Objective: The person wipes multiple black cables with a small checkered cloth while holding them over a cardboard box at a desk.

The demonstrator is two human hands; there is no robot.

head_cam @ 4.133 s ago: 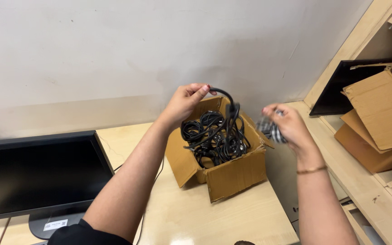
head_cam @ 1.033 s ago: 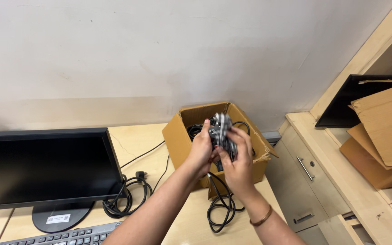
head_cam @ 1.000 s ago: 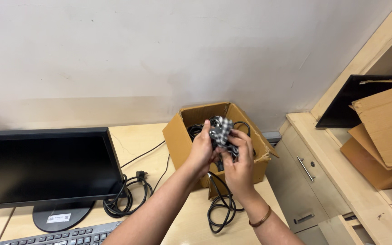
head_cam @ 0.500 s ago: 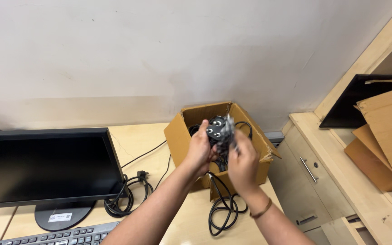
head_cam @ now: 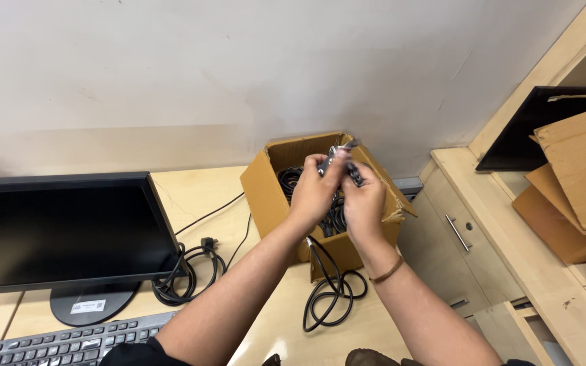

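Note:
My left hand (head_cam: 315,193) and my right hand (head_cam: 364,200) are raised together over an open cardboard box (head_cam: 266,196) that holds several coiled black cables. Between the fingers I grip a black power plug (head_cam: 340,160) partly covered by crinkled clear wrapping; both hands close on it. Its black cable (head_cam: 330,298) hangs down from my hands and lies in a loose coil on the pale wooden desk (head_cam: 191,203) in front of the box.
A black monitor (head_cam: 62,237) stands at the left with a keyboard (head_cam: 55,346) below it and another coiled black cable (head_cam: 184,274) beside its foot. At the right are a drawer unit (head_cam: 452,237), a leaning dark panel (head_cam: 517,129) and flattened cardboard (head_cam: 578,176).
Four seconds ago my hands were apart, the left lifting a cable from the box. Now both meet on the wrapped plug, raised slightly over the last second.

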